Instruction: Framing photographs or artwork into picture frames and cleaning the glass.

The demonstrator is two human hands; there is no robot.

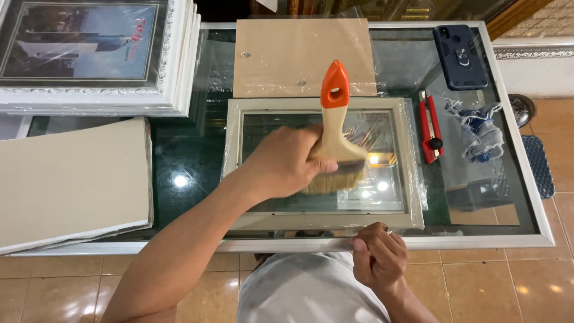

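Note:
My left hand point(284, 161) grips a wide paintbrush point(333, 125) with a pale wooden handle and an orange tip. Its bristles press on the glass of a small silver-grey picture frame point(323, 222) that lies flat on the glass table point(514, 197). My right hand point(376, 257) pinches the frame's near edge at the table's front rim, steadying it.
A brown backing board point(299, 57) lies just behind the frame. To the right are a red utility knife point(430, 127), a grey-blue rag point(478, 134) and a dark blue phone point(460, 57). White framed pictures point(95, 54) are stacked at far left, above grey boards point(72, 185).

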